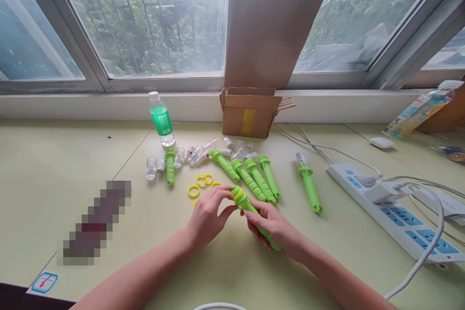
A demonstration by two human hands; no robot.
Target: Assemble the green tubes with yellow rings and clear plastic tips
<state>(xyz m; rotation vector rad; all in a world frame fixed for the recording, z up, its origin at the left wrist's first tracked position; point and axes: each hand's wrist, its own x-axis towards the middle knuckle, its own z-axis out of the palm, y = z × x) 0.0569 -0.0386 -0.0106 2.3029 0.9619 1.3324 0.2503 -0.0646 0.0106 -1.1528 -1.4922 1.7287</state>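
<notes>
My right hand [272,225] is wrapped round the body of a green flashlight handle [264,230], held tilted with its threaded end up and to the left. A yellow ring [238,195] sits around the neck, just below the threads. My left hand [210,210] has its thumb and index finger closed about that ring and neck. Beyond my hands lie several more green handles [250,181], all with threaded ends. Several loose yellow rings [193,191] lie just past my left hand, some partly hidden by it.
Clear ribbed caps [151,168] and small white bulb pieces [228,142] are scattered behind the handles. An assembled flashlight [309,183] lies right, beside a power strip [395,218] with cables. A water bottle [162,121] and cardboard box [250,115] stand at the back.
</notes>
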